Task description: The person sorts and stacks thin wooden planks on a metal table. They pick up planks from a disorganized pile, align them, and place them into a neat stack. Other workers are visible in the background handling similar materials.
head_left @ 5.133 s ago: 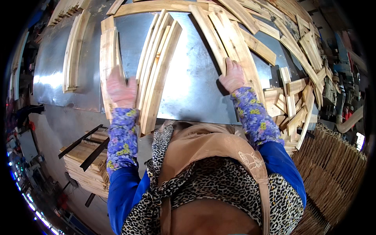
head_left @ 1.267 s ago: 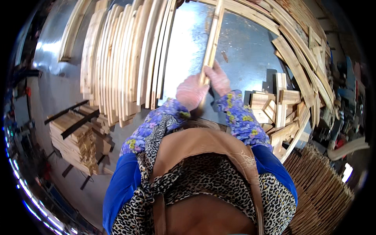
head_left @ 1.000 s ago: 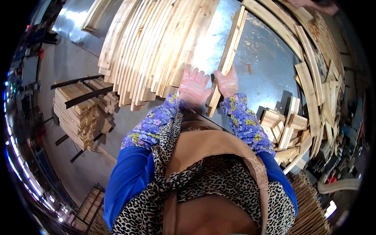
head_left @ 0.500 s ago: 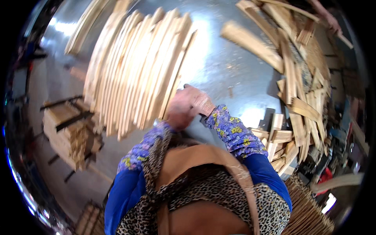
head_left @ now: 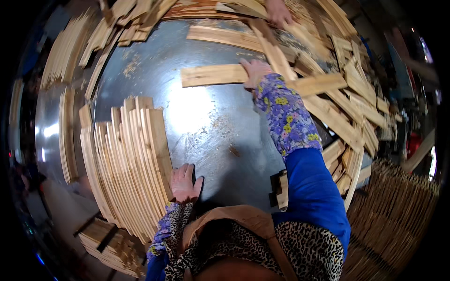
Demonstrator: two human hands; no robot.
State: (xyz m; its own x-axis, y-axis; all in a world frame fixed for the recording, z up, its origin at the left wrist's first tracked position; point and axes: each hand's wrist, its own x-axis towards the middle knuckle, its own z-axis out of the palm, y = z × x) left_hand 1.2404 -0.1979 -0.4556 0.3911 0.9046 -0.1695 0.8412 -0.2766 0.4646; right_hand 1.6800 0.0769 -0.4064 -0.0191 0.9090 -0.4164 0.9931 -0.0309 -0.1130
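My right hand (head_left: 257,72) reaches out to the far side of the metal tabletop (head_left: 211,154) and grips the right end of a short wooden board (head_left: 213,75), which lies flat there. At the near left, a row of wooden slats (head_left: 129,168) stands packed side by side. My left hand (head_left: 185,183) rests with its fingers apart against the right side of that row, near its closer end, holding nothing.
A loose heap of wood offcuts (head_left: 333,117) covers the right and far right. Another person's hand (head_left: 279,13) is at the far edge among boards. More slat stacks (head_left: 68,49) stand at the left; a small wood block (head_left: 282,191) lies near my right arm.
My hands were close together by the right edge of the slat row. Since then, the right one has moved far and right onto a board; the left stays beside the row. The view has shifted.
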